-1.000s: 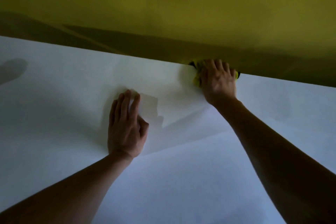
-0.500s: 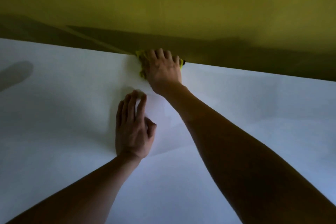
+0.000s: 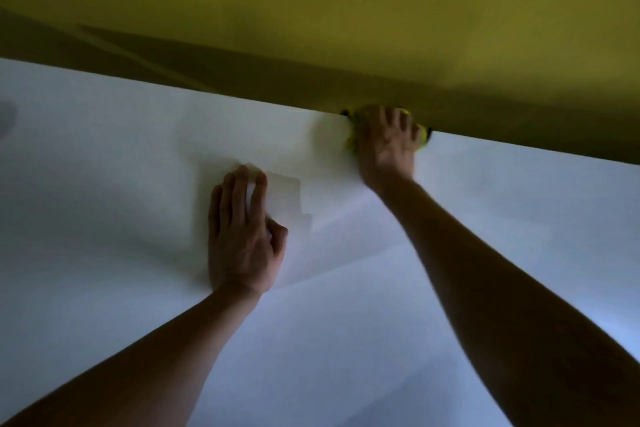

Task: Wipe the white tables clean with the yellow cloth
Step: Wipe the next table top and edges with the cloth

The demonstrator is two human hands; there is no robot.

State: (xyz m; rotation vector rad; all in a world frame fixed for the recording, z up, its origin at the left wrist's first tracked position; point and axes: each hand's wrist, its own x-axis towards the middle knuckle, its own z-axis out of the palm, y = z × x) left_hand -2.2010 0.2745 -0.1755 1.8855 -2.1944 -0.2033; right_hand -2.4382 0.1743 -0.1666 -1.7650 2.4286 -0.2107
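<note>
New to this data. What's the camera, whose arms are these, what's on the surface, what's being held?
No robot here: a person's two bare arms, filmed by one wide-angle camera worn on their head, looking forward and down. The pale surface is a white table, meeting a yellow wall at its far edge. The left hand rests flat on the table, fingers straight, holding nothing. The right hand presses a yellow cloth onto the far edge; most of the cloth is hidden under it. I see nothing else on the table.
</note>
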